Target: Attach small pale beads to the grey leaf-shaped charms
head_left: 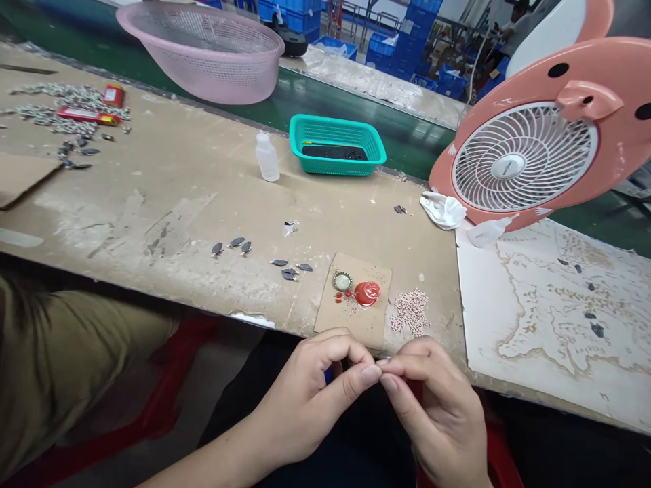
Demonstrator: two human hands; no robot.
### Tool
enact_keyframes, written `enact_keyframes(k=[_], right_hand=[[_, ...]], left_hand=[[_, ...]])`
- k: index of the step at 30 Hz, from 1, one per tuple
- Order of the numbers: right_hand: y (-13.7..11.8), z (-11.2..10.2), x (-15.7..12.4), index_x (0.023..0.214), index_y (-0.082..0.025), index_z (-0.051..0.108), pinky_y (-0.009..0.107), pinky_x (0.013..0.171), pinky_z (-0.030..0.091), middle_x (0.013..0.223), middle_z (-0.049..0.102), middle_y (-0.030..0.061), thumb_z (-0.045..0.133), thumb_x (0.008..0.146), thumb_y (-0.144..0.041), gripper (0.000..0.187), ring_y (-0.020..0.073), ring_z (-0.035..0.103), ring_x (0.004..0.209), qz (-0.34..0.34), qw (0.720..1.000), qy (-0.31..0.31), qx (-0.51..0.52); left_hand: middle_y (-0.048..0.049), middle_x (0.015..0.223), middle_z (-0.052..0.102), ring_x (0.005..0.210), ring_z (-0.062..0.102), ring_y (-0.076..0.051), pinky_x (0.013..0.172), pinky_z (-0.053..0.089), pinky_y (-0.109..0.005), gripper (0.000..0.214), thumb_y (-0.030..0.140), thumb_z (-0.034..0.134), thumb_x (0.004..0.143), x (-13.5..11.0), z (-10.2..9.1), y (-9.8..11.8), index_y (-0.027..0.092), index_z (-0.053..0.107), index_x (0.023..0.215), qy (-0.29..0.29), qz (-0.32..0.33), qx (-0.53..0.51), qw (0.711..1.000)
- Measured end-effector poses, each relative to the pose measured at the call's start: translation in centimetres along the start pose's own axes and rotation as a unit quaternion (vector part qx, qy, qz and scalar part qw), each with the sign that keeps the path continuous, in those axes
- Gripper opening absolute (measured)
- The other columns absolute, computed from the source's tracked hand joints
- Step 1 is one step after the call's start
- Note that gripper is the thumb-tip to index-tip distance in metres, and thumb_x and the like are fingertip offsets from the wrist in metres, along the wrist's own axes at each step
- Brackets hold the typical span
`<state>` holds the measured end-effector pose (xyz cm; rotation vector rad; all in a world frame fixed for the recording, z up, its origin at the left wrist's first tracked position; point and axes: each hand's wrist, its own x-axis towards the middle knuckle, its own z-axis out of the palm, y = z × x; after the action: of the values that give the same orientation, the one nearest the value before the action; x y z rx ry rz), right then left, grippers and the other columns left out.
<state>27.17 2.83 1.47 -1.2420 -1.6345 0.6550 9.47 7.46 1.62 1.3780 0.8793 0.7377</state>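
Note:
My left hand [320,396] and my right hand [440,400] meet at the table's front edge, thumbs and forefingers pinched tip to tip. Whatever lies between them is too small and hidden to name. Just beyond, a cardboard square [330,315] carries a bottle cap [342,281], a small red cap-like container [367,293] with glossy red stuff, and red drops. To its right is a heap of tiny pinkish-white beads [409,312]. On the left are several dark leaf-shaped pieces [289,274], with more of them [237,242] farther left.
At the back stand a teal basket [338,166] holding a phone, a white squeeze bottle [267,157] and a pink basket [213,64]. A salmon fan [529,149] rises on the right behind a map-like sheet [549,305]. Another person's leg [91,346] is at left.

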Motion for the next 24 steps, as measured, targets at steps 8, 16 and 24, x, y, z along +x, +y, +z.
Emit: enact_keyframes(k=[8,16,24], right_hand=[[0.0,-0.4,1.3,0.095,-0.020,0.065,0.022,0.061,0.049,0.081,0.057,-0.0008,0.061,0.091,-0.011,0.010,0.0105,0.058,0.072,-0.069,0.992,-0.080,-0.074],[1.1,-1.1,3.7,0.088,-0.023,0.062,0.026,0.072,0.046,0.085,0.059,-0.0007,0.058,0.096,-0.017,0.010,0.0132,0.058,0.080,-0.003,0.985,0.023,-0.170],[3.3,-0.9,6.5,0.093,-0.018,0.065,0.033,0.073,0.045,0.087,0.059,0.0031,0.053,0.100,-0.023,0.014,0.0172,0.058,0.081,-0.013,0.963,-0.038,-0.265]], left_hand=[[0.0001,0.075,0.063,0.070,0.056,-0.013,0.065,0.043,-0.023,0.027,0.036,0.057,0.096,-0.3,-1.3,0.0,0.018,0.066,0.078,-0.035,-0.007,0.047,0.998],[-0.0033,0.101,0.069,0.099,0.062,-0.023,0.081,0.047,-0.033,0.018,0.032,0.056,0.097,2.0,-9.1,-2.2,0.021,0.070,0.100,0.304,0.046,0.462,0.832],[-0.0024,0.104,0.066,0.101,0.059,-0.028,0.074,0.046,-0.038,0.016,0.037,0.055,0.096,3.8,-11.2,-2.3,0.027,0.067,0.096,0.230,-0.047,0.554,0.799]])
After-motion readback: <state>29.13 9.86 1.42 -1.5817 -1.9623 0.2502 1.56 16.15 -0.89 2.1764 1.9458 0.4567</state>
